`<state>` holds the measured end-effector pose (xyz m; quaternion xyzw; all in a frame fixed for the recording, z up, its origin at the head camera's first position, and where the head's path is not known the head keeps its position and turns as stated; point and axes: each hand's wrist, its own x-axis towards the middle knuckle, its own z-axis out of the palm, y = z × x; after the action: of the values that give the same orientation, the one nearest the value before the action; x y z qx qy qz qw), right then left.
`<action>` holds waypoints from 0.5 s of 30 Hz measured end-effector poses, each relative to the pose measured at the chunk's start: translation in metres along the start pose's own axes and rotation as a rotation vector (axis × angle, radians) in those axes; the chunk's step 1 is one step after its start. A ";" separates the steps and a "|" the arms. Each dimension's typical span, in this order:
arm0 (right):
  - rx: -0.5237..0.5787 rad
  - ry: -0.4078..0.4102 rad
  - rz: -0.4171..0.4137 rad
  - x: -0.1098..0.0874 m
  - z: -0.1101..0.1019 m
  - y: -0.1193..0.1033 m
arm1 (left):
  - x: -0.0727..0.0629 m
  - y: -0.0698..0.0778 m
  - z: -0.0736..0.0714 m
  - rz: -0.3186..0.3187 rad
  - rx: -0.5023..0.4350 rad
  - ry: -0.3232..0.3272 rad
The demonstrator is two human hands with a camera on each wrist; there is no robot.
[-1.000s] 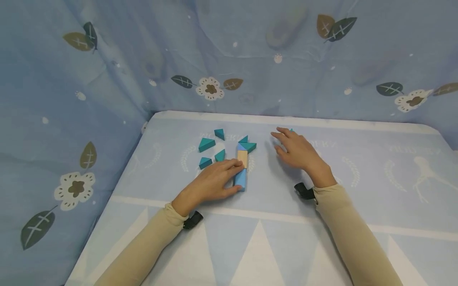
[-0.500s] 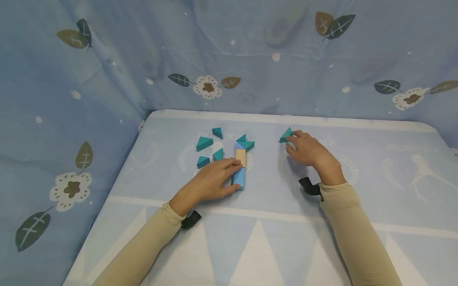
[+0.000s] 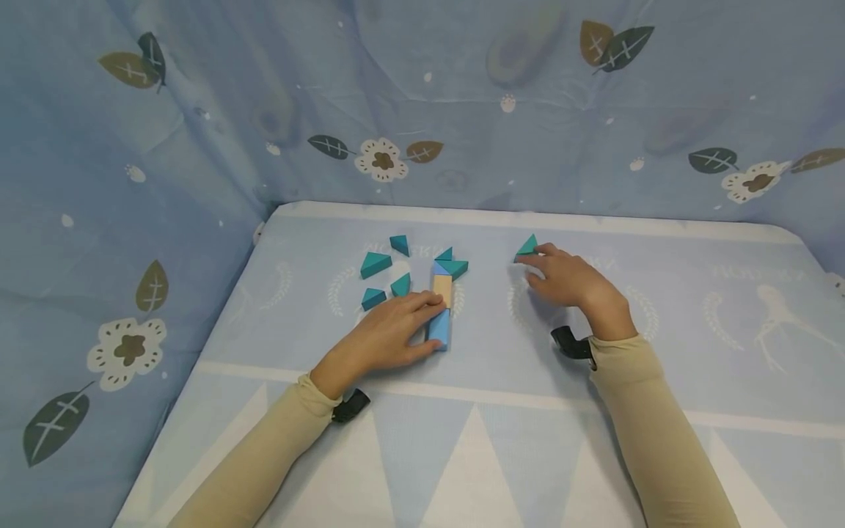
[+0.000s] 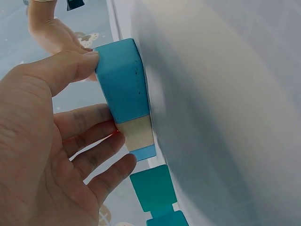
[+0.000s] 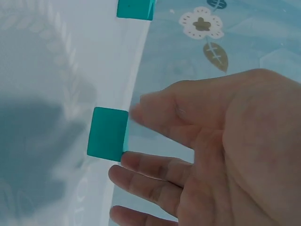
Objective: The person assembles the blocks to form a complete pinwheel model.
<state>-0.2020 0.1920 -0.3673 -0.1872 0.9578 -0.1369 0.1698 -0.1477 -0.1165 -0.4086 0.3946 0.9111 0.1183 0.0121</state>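
My left hand (image 3: 389,334) rests along the left side of a row of blocks. In the left wrist view, its thumb meets the corner of a blue block (image 4: 122,82) and its fingertips lie beside the tan block (image 4: 136,133) adjoining it. A smaller blue triangular block (image 3: 441,268) and teal triangular blocks (image 3: 455,269) continue the row at its far end. My right hand (image 3: 566,279) reaches a separate teal triangular block (image 3: 528,244), palm down. Its fingertips are right at that block's edges, while the thumb lies close by with no grip around it.
Several loose teal triangular blocks (image 3: 375,264) lie left of the row, beyond my left hand. A patterned light blue cloth (image 3: 488,440) covers the table. A blue curtain (image 3: 541,154) with leaves and flowers hangs behind it, and another on the left.
My right hand has moved slightly right and lowered to the separate teal triangular block, one finger now stretching across its front. The left hand stays on the row; the view shifts slightly.
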 end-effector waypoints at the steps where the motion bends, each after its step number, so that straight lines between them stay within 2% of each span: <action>1: 0.003 0.005 0.001 0.000 0.000 0.000 | 0.000 0.000 0.000 0.001 0.001 0.000; 15: -0.021 0.052 0.017 0.008 0.008 0.000 | 0.000 0.001 0.000 -0.001 0.005 -0.003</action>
<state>-0.2054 0.1871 -0.3769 -0.1772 0.9649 -0.1302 0.1438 -0.1474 -0.1158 -0.4080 0.3941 0.9117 0.1154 0.0124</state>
